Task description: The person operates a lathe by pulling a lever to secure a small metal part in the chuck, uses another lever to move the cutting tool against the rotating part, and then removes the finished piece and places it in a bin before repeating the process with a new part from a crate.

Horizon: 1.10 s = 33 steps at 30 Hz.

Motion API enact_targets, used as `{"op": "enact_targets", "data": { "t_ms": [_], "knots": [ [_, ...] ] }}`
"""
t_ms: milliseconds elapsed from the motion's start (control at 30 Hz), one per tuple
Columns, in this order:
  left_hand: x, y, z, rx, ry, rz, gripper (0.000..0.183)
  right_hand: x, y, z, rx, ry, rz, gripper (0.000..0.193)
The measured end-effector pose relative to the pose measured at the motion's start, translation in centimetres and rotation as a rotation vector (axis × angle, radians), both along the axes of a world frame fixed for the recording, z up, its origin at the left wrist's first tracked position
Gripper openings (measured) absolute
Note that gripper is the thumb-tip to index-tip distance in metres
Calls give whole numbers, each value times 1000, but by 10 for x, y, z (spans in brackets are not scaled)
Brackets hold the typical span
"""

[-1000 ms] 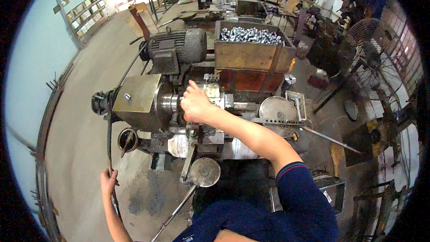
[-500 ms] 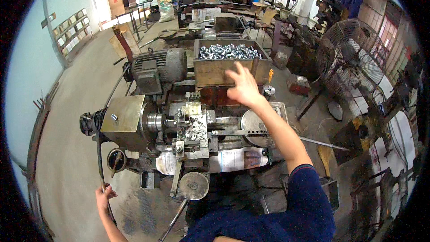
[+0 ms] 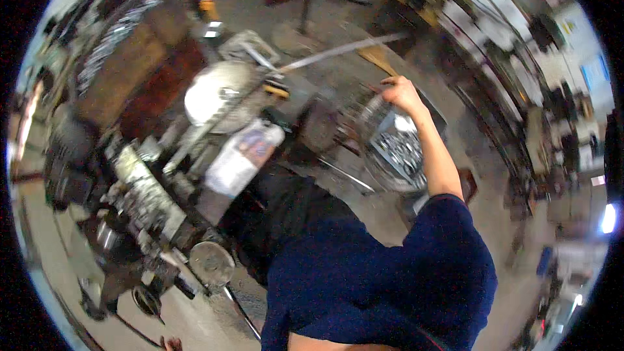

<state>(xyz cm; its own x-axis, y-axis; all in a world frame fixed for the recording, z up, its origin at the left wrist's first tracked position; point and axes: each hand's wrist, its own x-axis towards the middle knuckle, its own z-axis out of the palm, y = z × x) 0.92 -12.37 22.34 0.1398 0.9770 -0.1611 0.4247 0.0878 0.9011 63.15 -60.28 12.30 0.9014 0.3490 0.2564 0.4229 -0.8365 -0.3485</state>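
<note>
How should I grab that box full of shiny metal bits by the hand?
Take the box of shiny metal bits by its top rim, coming from above, on the edge where the right hand is. Its top is open and full of loose pieces, so it likely needs holding level. The picture is too blurred to show handles or its sides.

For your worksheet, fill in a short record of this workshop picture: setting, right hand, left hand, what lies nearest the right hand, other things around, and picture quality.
Setting: workshop with a greasy metal-working machine on a concrete floor
Right hand: stretched out to the person's right, over a bin of shiny metal parts; whether it grips anything cannot be told
Left hand: only a sliver at the lower edge, state unclear
Clothing: dark blue sleeve
Other things: wooden crate, round metal disc, long pale rod
Picture quality: blurred by motion
</note>
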Motion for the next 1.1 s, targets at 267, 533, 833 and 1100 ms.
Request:
{"op": "enact_targets", "data": {
  "t_ms": [267,533,833,1100],
  "knots": [
    [50,-26,17,-7,-101,95,35,-46,-219,-183,-433,90,-251,6],
    [24,10,-6,-43,-35,143,35,-53,-87,-81,-316,739,-723,46],
    [-40,84,-66,-158,-25,150,38,-31,-117,-95,-421,775,-443,45],
    [-75,118,-95,-242,-43,171,41,-20,-161,-166,-503,675,-413,46]
  ]
}}
